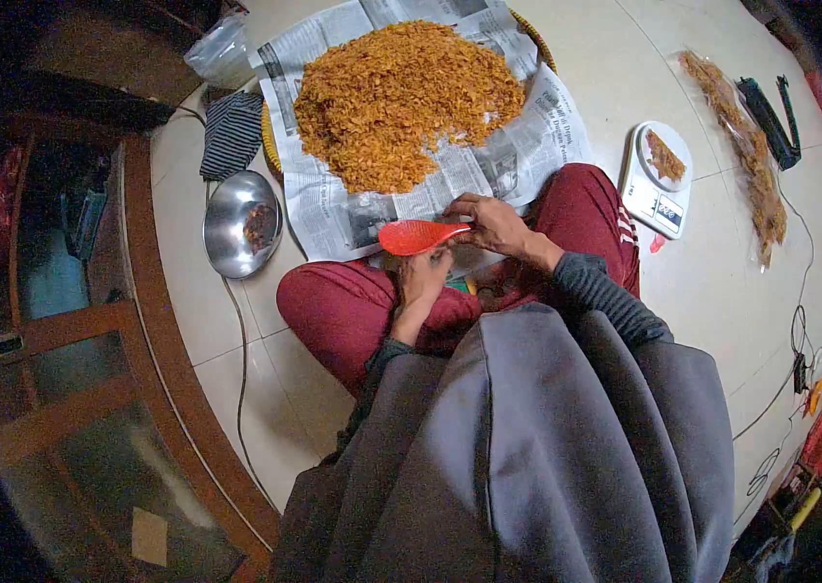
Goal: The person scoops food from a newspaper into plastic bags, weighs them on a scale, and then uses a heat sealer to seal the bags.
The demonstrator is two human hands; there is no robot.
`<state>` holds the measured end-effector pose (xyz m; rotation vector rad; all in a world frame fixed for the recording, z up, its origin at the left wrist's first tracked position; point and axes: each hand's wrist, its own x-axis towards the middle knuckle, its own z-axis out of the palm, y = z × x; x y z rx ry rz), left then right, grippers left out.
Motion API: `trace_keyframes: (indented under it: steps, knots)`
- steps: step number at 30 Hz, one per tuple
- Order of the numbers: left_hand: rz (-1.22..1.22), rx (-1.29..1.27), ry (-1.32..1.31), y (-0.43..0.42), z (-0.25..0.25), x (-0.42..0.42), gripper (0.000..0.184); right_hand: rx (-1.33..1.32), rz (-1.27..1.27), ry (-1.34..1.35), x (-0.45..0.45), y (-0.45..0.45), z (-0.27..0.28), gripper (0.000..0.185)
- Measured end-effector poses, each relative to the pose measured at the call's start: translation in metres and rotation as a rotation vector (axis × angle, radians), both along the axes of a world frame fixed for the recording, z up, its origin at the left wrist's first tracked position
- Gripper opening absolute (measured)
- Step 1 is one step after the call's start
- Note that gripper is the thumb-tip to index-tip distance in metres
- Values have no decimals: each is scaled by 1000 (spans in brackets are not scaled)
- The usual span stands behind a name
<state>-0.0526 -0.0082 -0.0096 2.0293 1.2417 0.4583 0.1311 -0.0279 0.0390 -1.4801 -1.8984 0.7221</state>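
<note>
A red plastic scoop (416, 236) lies across in front of my lap, its bowl to the left. At its handle end, my right hand (493, 228) is closed around the handle. My left hand (420, 282) is just below the bowl with its fingers curled in; what they hold, if anything, is hidden. Beyond both hands, a big heap of orange-brown crispy flakes (401, 97) is spread on newspaper (561, 136), which lines a round woven tray (533, 41).
A steel bowl (221, 228) with some dark bits stands at the left, near a striped cloth (232, 136). To the right is a white digital scale (665, 219) bearing a small portion of flakes (664, 155). Farther right lie a long filled plastic bag (746, 146) and cables (800, 330).
</note>
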Motion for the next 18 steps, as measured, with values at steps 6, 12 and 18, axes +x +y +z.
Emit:
trace_keyframes:
  steps: [6, 12, 18]
  knots:
    - [35, -418, -212, 21, 43, -12, 24, -102, -79, 200, -3, 0, 12, 22]
    - [-156, -571, -162, 23, 35, -22, 28, -65, -137, 214, 10, 4, -9, 28]
    - [-174, 114, 224, 18, 59, -26, 34, -127, -221, 158, 9, 3, 14, 28]
